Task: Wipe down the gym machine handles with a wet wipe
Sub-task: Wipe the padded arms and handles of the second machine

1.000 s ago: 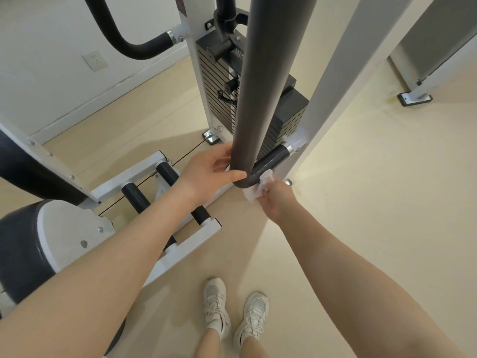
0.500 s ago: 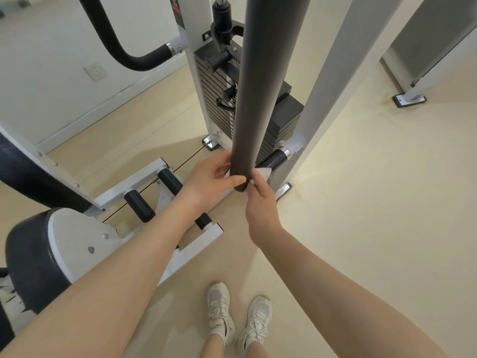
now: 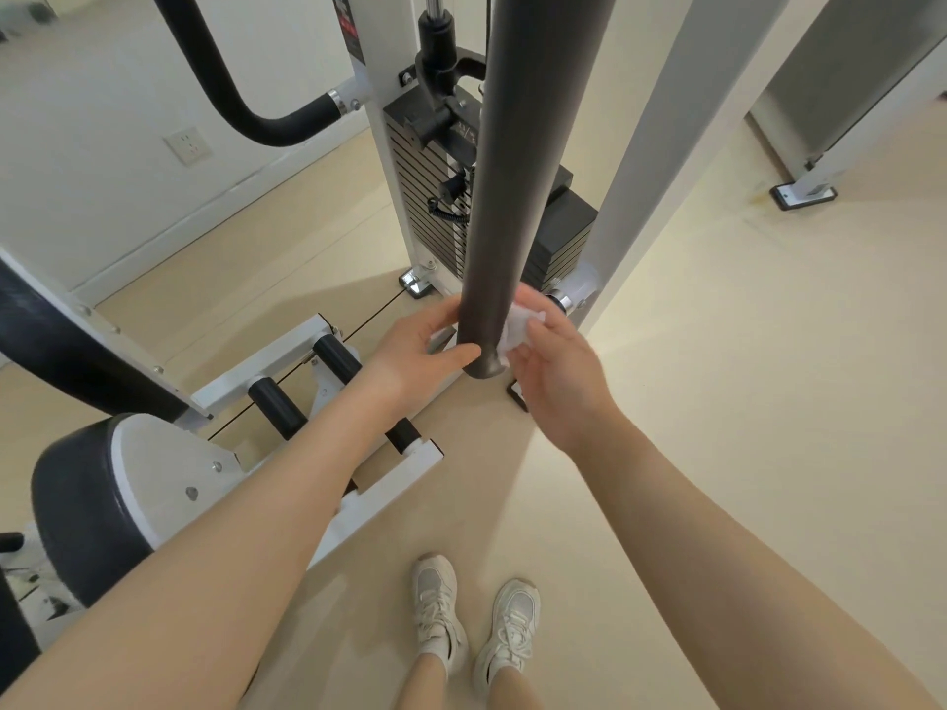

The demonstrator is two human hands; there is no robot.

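Observation:
A long dark grey padded handle bar (image 3: 517,171) hangs down the middle of the view, its rounded end at about hand height. My left hand (image 3: 420,345) grips the bar's lower end from the left, thumb across the front. My right hand (image 3: 556,361) holds a white wet wipe (image 3: 520,327) against the right side of the bar near its tip. A bit of white wipe also shows under my left fingers. A second black curved handle (image 3: 241,99) juts from the machine's frame at upper left.
Behind the bar stands the black weight stack (image 3: 425,197) in its white frame. A padded seat (image 3: 87,504) and black foot rollers (image 3: 276,407) lie at left. A white upright post (image 3: 661,140) rises at right. My shoes (image 3: 476,622) stand on the beige floor.
My right hand has risen from below the bar's tip to its right side, pressing the wipe there. My left hand keeps its grip on the lower end.

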